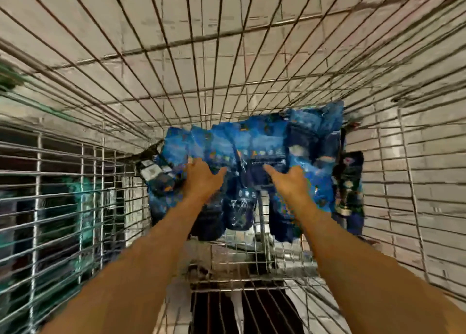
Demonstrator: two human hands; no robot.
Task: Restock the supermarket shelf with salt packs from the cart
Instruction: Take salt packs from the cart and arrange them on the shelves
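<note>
Salt packs (254,142) fill the cart (75,162); left hand (201,180) and right hand (290,182) fingers grip them.

No legible text anywhere. The blue salt packs (252,147) at centre frame carry printing, with white and orange marks plus a dark panel with pale lines near the middle, but motion blur smears all of it and no word, brand or number resolves. The dark pack (349,182) at right centre has small white and coloured patches, also unreadable. A white label block on the pack at left centre (151,170) is just blur.
</note>
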